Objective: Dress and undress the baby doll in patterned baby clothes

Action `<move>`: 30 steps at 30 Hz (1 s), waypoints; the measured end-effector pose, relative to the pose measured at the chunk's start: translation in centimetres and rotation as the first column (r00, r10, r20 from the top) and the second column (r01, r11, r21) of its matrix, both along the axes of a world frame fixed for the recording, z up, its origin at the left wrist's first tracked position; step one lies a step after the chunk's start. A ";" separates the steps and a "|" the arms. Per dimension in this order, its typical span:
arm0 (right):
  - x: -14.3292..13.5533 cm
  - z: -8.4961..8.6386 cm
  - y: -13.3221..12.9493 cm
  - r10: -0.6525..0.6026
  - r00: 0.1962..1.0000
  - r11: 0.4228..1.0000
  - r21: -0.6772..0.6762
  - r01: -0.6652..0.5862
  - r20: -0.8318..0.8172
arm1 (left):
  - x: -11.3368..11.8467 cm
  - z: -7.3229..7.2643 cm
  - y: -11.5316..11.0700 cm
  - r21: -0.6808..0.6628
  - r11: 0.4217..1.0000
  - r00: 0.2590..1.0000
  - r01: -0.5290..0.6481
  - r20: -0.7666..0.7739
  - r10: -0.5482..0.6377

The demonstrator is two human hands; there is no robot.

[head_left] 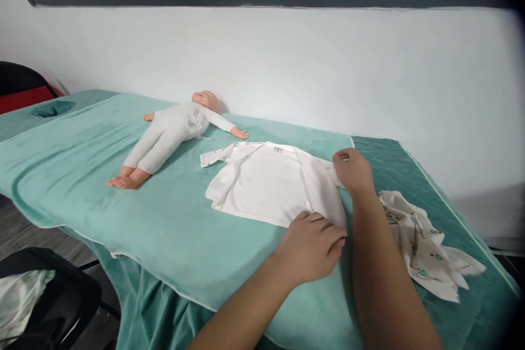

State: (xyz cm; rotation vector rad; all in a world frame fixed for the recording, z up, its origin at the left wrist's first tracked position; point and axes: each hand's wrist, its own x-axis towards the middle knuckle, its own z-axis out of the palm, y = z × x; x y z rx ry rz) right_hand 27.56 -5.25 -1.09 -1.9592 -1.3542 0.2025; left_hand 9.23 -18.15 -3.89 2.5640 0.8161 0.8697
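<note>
A white baby shirt (262, 183) lies spread on the light green blanket, its small label near the neckline and patterned trim along the shoulders. My left hand (314, 246) is closed at the shirt's lower right hem, fingers curled over the cloth. Farther up, my right hand (355, 172) pinches the end of the right-hand sleeve between thumb and fingers. Beyond the shirt, to the left, a baby doll (176, 131) with a white cloth body lies on its back, arms spread; one of its hands is close to the shirt.
Crumpled patterned baby clothing (422, 246) lies right of my right forearm on the dark green quilted cover (377, 161). The light green blanket (172, 229) hangs over the front edge. A black chair (77, 295) holding cloth stands lower left. A white wall (287, 65) borders the back.
</note>
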 end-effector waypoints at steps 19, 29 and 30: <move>-6.1 -4.9 -1.0 0.407 0.769 0.913 -0.191 -0.361 0.492 | -18.7 -0.8 3.8 0.019 0.512 0.511 -0.859 -0.025 0.859; -11.2 -0.8 -0.7 0.484 0.758 0.873 -0.186 -0.450 0.437 | -18.8 -1.6 2.4 0.099 0.836 0.841 -0.540 0.102 0.531; -12.5 -0.3 -0.3 0.492 0.800 0.870 -0.167 -0.463 0.343 | -18.8 -1.6 2.3 0.115 0.864 0.871 -0.491 0.096 0.482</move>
